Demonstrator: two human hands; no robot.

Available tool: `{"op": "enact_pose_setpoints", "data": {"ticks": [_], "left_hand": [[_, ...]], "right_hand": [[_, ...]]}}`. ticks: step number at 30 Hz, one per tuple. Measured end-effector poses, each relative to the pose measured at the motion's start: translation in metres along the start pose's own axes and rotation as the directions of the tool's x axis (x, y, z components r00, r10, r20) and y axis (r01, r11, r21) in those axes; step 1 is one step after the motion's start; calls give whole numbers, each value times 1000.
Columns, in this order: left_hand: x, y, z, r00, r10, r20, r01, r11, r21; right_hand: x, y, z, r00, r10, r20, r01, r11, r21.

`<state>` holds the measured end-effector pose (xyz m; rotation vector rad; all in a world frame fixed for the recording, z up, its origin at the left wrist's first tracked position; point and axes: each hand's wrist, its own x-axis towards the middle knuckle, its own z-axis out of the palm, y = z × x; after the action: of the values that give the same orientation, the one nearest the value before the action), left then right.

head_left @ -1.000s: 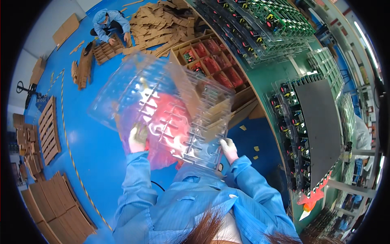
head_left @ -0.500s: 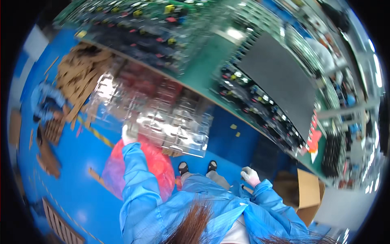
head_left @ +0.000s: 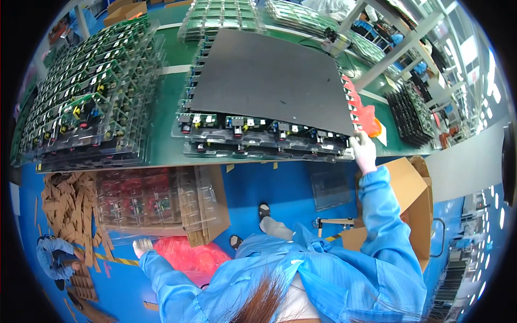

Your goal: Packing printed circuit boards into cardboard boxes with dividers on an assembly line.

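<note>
My right hand [head_left: 363,151], in a white glove, is closed at the near right corner of a dark grey sheet [head_left: 269,81]. The sheet lies over stacked clear plastic trays [head_left: 258,148] of circuit boards on the green bench; the fingertips are partly hidden at the corner. Low on the left, my gloved left hand [head_left: 142,247] is held out with its fingers apart and nothing visible in them. It is just below the edge of a clear plastic tray [head_left: 161,207] resting over a carton, beside a red plastic bag [head_left: 191,255].
A tall stack of board-filled trays [head_left: 91,102] stands at the bench's left. Orange-red plastic [head_left: 366,116] lies by the sheet's right edge. An open carton [head_left: 414,188] is on the right. Scrap cardboard [head_left: 70,210] and a crouching co-worker [head_left: 54,257] are at floor left.
The clear tray that my left hand held now lies over the carton, and that hand is lower and farther left. My right hand has reached up to the sheet's corner. The view has turned.
</note>
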<state>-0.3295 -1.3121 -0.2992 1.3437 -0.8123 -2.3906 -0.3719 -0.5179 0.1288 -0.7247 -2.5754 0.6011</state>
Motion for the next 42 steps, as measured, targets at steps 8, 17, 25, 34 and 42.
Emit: {"op": "enact_pose_setpoints", "data": {"ticks": [8, 17, 25, 34, 42], "left_hand": [[-173, -58, 166, 963, -128, 236, 83, 978, 190], [-370, -133, 353, 666, -209, 716, -42, 948, 316], [-438, -177, 416, 455, -272, 848, -84, 935, 344], [-455, -164, 413, 502, -268, 822, -121, 920, 374], [-445, -149, 423, 460, -335, 822, -119, 895, 431]], "right_hand": [[105, 48, 9, 909, 199, 365, -94, 954, -284], [126, 57, 3, 891, 126, 437, -274, 915, 296], [129, 32, -16, 825, 50, 563, -564, 8, 826], [93, 100, -131, 984, 129, 126, -139, 94, 986], [-15, 153, -253, 809, 563, -166, 25, 249, 968]]}}
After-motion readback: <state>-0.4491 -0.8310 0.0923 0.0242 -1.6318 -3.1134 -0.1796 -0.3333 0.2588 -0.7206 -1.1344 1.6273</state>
